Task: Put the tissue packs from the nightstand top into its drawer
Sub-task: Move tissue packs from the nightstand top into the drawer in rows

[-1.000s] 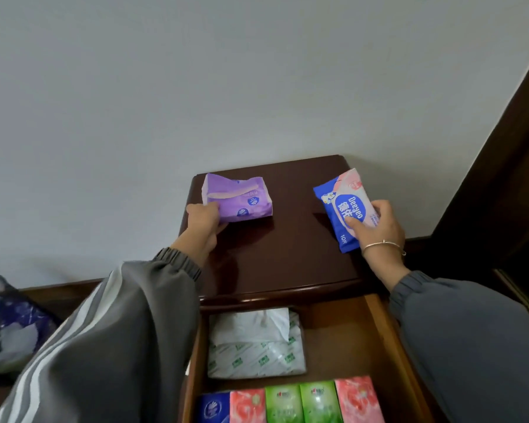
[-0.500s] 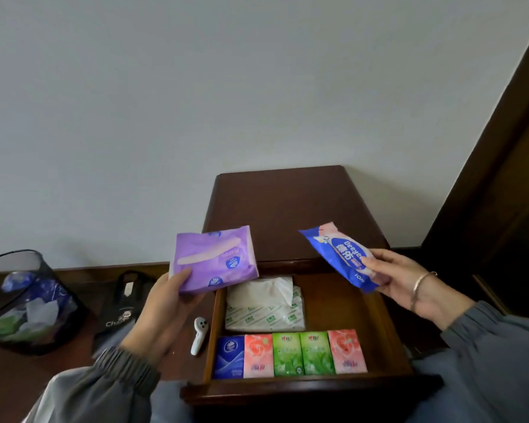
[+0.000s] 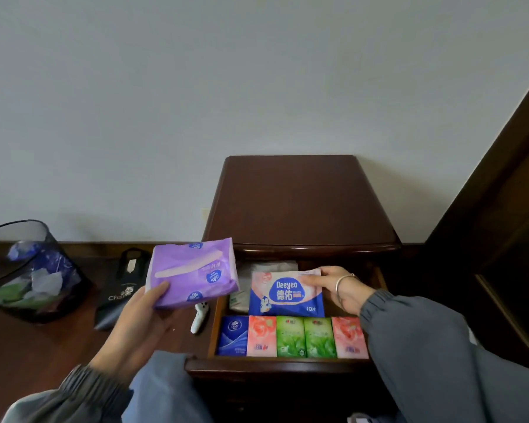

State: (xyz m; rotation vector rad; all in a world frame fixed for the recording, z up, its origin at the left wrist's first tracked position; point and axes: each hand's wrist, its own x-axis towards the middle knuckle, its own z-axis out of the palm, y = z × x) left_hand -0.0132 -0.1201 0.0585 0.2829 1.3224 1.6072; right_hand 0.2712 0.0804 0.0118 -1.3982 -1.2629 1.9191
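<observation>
The left hand point(image 3: 141, 319) grips the purple tissue pack point(image 3: 193, 271) from below, thumb across its near face, holding it in the air left of the open drawer point(image 3: 287, 363). The right hand point(image 3: 333, 285) pinches the right edge of the blue Deeyeo pack point(image 3: 287, 296) inside the drawer, just beyond a row of small packs point(image 3: 290, 337) at its near end. The nightstand top point(image 3: 297, 203) lies further back.

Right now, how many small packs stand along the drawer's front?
5, left to right: blue pack, left pink pack, green pack, second green pack, right pink pack. Others may hide behind.
</observation>
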